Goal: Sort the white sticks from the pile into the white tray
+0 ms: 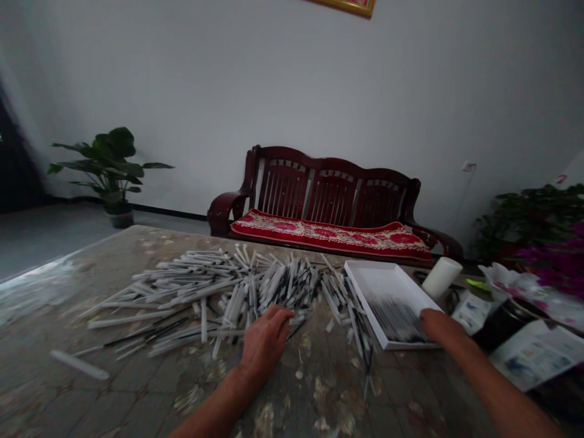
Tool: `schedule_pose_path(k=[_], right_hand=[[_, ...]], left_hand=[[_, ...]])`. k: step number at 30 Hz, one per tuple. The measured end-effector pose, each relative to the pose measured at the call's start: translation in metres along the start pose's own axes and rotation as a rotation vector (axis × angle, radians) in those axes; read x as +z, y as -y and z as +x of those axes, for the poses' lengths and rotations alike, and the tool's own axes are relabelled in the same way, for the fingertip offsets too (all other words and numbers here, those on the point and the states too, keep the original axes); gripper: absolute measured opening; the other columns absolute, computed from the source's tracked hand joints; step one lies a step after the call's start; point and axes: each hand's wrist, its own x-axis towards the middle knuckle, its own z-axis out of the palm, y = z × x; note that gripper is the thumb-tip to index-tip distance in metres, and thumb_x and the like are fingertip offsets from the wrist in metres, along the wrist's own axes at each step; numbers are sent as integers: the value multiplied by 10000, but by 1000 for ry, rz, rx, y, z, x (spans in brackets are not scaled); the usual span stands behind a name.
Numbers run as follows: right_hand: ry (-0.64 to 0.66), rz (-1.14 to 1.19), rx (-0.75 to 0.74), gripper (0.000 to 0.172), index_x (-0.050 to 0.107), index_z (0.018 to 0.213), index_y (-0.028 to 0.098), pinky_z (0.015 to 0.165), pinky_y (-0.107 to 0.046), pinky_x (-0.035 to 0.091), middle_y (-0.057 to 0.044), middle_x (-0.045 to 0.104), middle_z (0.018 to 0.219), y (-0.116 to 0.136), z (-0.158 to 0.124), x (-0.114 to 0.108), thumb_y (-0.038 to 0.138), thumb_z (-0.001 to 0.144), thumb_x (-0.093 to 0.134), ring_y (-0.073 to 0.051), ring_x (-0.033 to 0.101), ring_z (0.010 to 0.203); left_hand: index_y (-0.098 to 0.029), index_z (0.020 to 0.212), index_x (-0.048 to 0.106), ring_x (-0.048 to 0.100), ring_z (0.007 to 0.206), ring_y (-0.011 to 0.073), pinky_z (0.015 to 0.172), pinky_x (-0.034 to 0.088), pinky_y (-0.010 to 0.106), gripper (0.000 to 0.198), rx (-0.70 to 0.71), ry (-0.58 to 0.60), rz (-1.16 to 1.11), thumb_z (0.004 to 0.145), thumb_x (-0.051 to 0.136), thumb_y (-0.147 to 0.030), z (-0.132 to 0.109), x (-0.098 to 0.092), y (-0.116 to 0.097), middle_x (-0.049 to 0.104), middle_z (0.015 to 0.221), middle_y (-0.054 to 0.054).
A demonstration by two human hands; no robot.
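Your left hand (265, 340) lies loosely curled and open at the near edge of the brush heap (237, 286), on the table (137, 389), gripping nothing. Your right hand (438, 325), also open and empty, rests at the corner of the white tray (378, 283), just beside its row of dark-bristled brushes (396, 319).

I'm resting my left grip (267, 340) against the heap of white-capped brushes (237, 286), my right grip (435, 325) on the white tray (387, 283).
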Motion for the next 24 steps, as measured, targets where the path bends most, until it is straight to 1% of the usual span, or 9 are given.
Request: schedule_pose_path(k=[2,4,5,8,10,11,13,17,24], right_hand=[[26,-10,-58,255,756,815,187,689,-326,458,-157,731,965,14,-5,-12,85,778,525,-263,696,845],[-6,45,-189,308,713,1058,205,763,-316,459,-133,697,1136,42,-17,-25,176,868,472,-249,671,983],[-27,121,-254,322,685,1112,212,790,-298,454,-112,689,1171,60,-25,-30,218,899,444,-232,660,1023],[63,290,-391,285,689,1044,248,757,-247,441,-48,741,1032,123,-56,-39,292,911,441,-188,679,951],[120,275,-442,258,695,980,221,720,-248,440,-59,748,971,160,-73,-38,339,896,482,-200,687,914],[109,240,-442,275,697,949,206,716,-259,443,-76,746,970,174,-78,-36,359,901,474,-215,688,918],[123,164,-418,298,698,948,186,729,-281,456,-106,742,993,195,-83,-32,382,897,479,-240,689,943],[178,89,-361,314,710,986,166,746,-326,482,-150,737,1020,209,-79,-30,380,865,515,-282,692,966],[147,95,-355,294,710,920,197,728,-339,487,-135,746,966,196,-88,-38,265,887,426,-286,702,931]], left_hand=[[-252,978,673,679,888,162,759,484,244,221,17,35,9,901,491,-155,-1,1,-2,702,983,16],[-253,957,677,677,876,167,752,481,245,194,40,77,25,896,512,-170,-2,2,-5,702,944,13],[-252,947,679,676,866,168,747,480,245,178,50,97,34,896,522,-186,-2,2,-6,702,921,13],[-250,925,683,676,834,168,735,480,243,161,76,136,56,911,523,-236,-2,2,-10,703,873,15],[-247,918,683,678,816,168,727,482,244,173,88,162,64,922,510,-248,-3,1,-12,706,861,19],[-246,917,683,680,807,169,722,484,246,179,94,176,65,925,504,-248,-3,1,-13,707,857,20],[-244,916,683,682,791,173,710,486,251,180,101,202,63,926,504,-244,-4,0,-14,709,850,20],[-241,912,686,684,792,177,711,489,255,167,105,220,45,915,520,-223,-4,1,-15,711,852,22],[-239,1054,660,680,885,183,758,491,253,217,63,199,13,904,515,-180,-2,5,-11,706,948,35]])
